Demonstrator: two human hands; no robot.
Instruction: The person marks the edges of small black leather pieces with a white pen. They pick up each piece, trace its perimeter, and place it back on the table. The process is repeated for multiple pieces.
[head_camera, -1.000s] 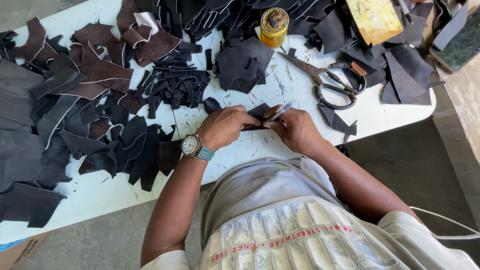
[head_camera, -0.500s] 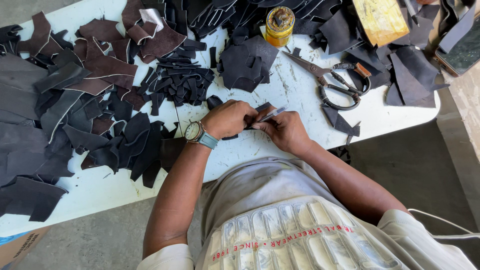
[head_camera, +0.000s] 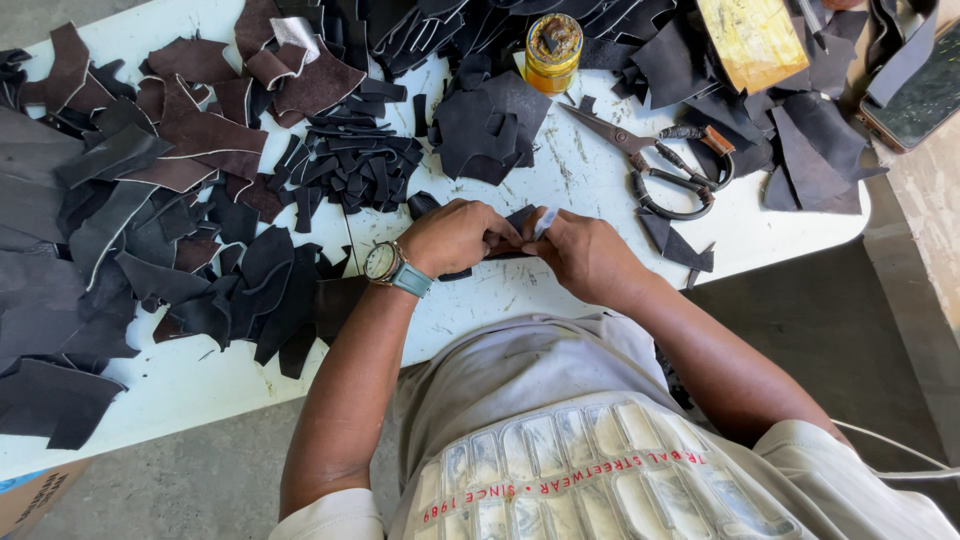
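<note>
Together, two hands: left hand (head_camera: 455, 236) and right hand (head_camera: 585, 252), both pinched on one dark leather piece (head_camera: 519, 220) with a thin pale tool (head_camera: 544, 222) at the white worktop (head_camera: 590, 180) front edge. Beyond, one pair of scissors (head_camera: 660, 165), one yellow jar (head_camera: 552, 52), countless leather scraps (head_camera: 350, 165). Piece mostly hidden under fingers.

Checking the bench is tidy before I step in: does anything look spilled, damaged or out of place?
Nothing looks spilled or broken. Dark leather scraps cover most of the white table, the scissors lie open, and the yellow jar's top is crusted. Both hands, left hand and right hand, hold one small dark piece at the table's edge.
</note>
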